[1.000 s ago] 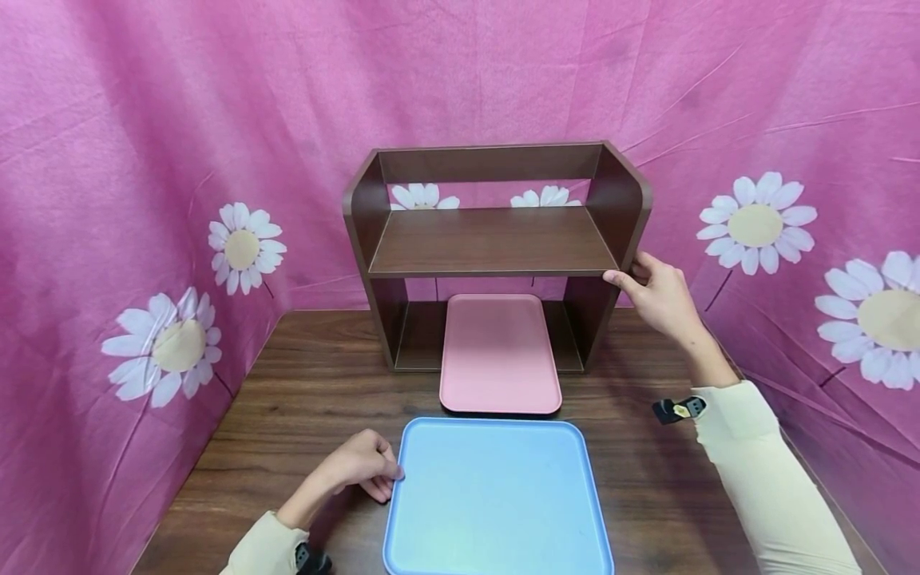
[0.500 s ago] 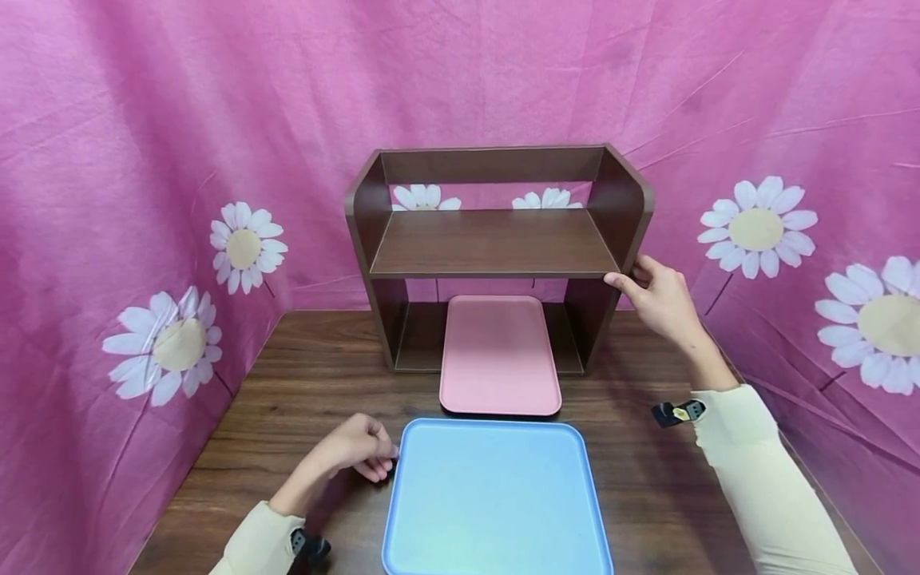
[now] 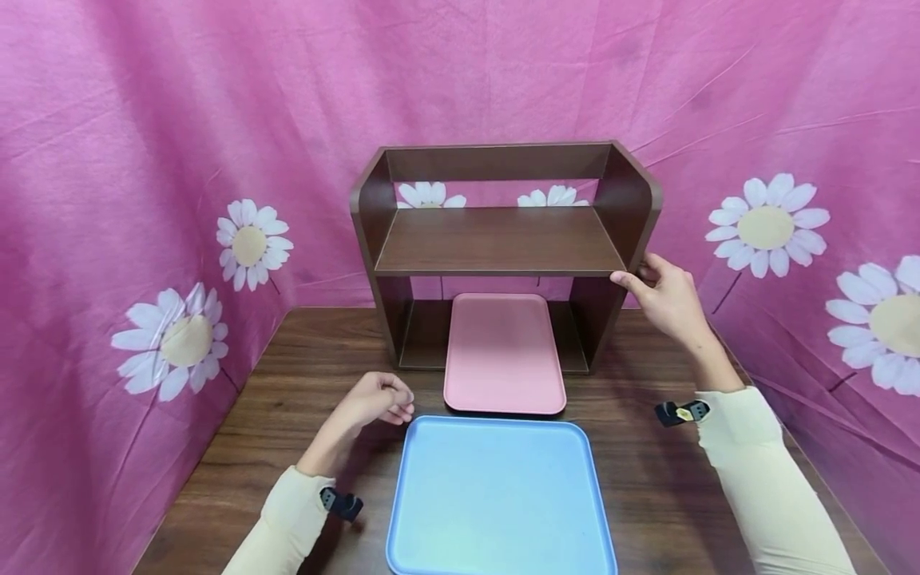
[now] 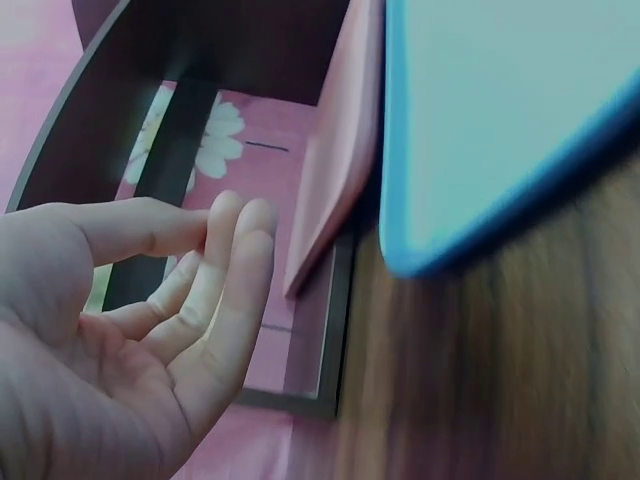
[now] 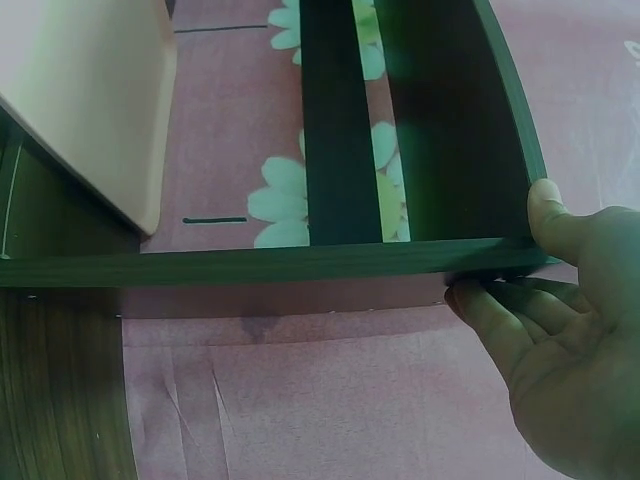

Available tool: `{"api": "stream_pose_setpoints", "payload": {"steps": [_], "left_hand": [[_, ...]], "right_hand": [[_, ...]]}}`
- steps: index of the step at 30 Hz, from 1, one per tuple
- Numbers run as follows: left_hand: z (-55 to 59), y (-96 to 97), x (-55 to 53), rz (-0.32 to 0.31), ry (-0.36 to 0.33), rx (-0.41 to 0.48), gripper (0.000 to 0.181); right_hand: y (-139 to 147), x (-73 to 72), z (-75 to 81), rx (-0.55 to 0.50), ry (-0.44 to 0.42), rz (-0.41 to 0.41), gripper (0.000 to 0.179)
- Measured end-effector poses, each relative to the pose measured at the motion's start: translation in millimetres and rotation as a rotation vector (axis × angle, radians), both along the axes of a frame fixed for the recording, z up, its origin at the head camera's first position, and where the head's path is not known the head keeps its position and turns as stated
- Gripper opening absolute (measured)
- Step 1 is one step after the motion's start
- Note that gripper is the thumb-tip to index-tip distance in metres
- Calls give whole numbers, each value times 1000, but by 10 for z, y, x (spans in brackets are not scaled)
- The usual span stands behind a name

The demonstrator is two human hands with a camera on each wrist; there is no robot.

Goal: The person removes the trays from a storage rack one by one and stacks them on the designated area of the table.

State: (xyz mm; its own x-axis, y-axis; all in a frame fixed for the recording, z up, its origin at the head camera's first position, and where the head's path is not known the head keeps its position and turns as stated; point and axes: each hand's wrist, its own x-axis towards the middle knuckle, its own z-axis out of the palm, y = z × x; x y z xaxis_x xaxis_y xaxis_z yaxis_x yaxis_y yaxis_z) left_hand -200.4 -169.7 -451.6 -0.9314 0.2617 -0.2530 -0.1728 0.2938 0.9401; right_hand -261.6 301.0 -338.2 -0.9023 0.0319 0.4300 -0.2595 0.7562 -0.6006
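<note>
My right hand (image 3: 667,299) grips the right side panel of a dark brown two-tier shelf (image 3: 496,239). The right wrist view has its thumb at the front edge and its fingers round the panel's outer face. With nothing in its loosely bent fingers, my left hand (image 3: 379,399) hovers by the far left corner of a blue tray (image 3: 501,495). In the left wrist view the thumb and index fingertips come close together. A pink tray (image 3: 505,355) lies partly inside the lower tier, its near end sticking out toward the blue tray.
The shelf stands at the back of a wood-grain table (image 3: 244,471). A pink cloth (image 3: 287,96) with white daisies hangs behind and on both sides. Each wrist wears a black strap device, and the sleeves are pale.
My left hand has come away from the blue tray's left edge and moved forward to its far left corner. The right hand keeps its hold on the shelf; both trays stay put.
</note>
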Motion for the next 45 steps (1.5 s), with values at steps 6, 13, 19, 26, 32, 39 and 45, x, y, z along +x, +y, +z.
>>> {"api": "stream_pose_setpoints", "payload": {"steps": [6,13,19,26,32,39,45], "left_hand": [[-19,166,-151,61,-1,89,23],[-29,323,-305,162,31,102,28],[-79,420,-375,174,46,66,34],[-127,507,-433,163,-3,89,36],[-177,573,-460,121,-85,74,37],[-243,643,-442,69,-143,23,37],[-273,683,-420,81,-174,79,37]], "right_hand": [[4,0,-10,-4,11,-4,46],[-2,1,-8,-14,16,-15,48],[-12,0,-32,-32,13,-24,48],[-16,20,-52,-51,26,-38,43],[-19,32,-55,-46,26,-44,43],[-23,30,-55,-52,27,-42,42],[-24,25,-50,-49,27,-42,42]]}}
